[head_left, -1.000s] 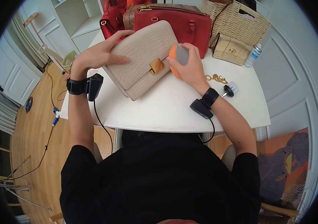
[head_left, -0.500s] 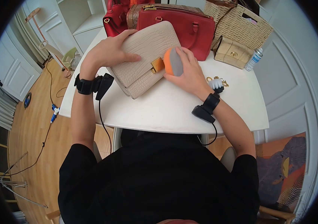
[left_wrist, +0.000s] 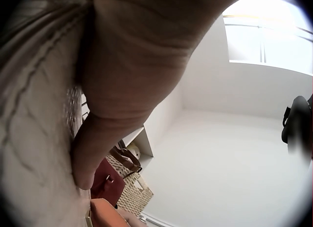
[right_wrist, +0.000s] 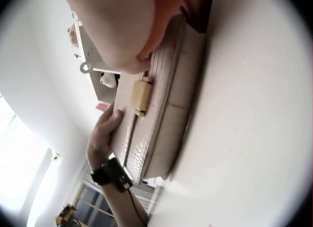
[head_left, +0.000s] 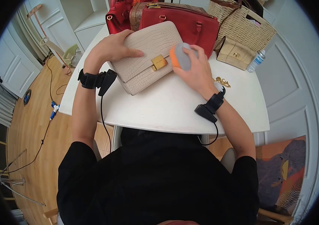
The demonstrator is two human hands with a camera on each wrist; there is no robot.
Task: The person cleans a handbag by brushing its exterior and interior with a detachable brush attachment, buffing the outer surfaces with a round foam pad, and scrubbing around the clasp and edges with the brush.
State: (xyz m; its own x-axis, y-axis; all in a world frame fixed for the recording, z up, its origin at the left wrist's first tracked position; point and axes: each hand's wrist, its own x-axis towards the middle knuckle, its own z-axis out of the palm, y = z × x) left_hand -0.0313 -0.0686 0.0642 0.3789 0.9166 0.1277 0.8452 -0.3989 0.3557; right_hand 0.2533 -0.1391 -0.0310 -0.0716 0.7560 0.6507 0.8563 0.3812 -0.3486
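A beige crocodile-patterned clutch bag (head_left: 148,41) with a gold clasp (head_left: 159,62) stands tilted on the white table. My left hand (head_left: 110,48) grips its upper left edge, the thumb lying across the front flap and the other fingers hidden behind. In my right hand (head_left: 197,73) is an orange-and-grey sponge (head_left: 185,56), thumb on one side and fingers on the other. It sits at the bag's right side, just beyond the clasp. The right wrist view shows the bag's side (right_wrist: 171,124) against the tabletop, with the sponge's orange face (right_wrist: 164,21) close over the flap.
Behind the bag stand a red handbag (head_left: 178,26) and a woven straw bag (head_left: 234,22). On the right are a small gold bag (head_left: 236,52), a spray can (head_left: 256,61) and a gold chain (head_left: 223,81). My right wrist partly hides a white-bristled brush (head_left: 220,87).
The sponge moved left to the clasp's edge, then back right, uncovering the clasp. My left thumb has shifted along the flap towards the clasp.
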